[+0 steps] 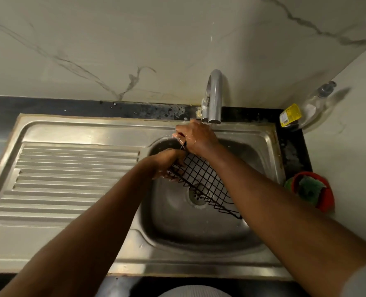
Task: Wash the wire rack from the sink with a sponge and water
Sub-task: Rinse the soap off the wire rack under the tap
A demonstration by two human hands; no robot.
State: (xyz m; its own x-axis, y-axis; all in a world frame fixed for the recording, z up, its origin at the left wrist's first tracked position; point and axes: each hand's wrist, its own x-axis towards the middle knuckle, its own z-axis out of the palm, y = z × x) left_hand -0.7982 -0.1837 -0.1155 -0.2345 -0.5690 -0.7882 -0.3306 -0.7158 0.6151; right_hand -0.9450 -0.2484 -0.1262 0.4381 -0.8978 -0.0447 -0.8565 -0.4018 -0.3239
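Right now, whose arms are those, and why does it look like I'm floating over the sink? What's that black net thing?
There is no machine here. A person wears a camera on their head, so you see what they see: their own two arms, from above. The hands are over a steel sink. The left hand and the right hand each grip a black wire rack, which is the net thing, held tilted over the basin. The right hand is just under the faucet. Left of the basin is the ribbed draining board. On the right, a green scrub pad sits in a red holder, and a clear bottle with a yellow label is in the corner. Neither hand holds the pad.
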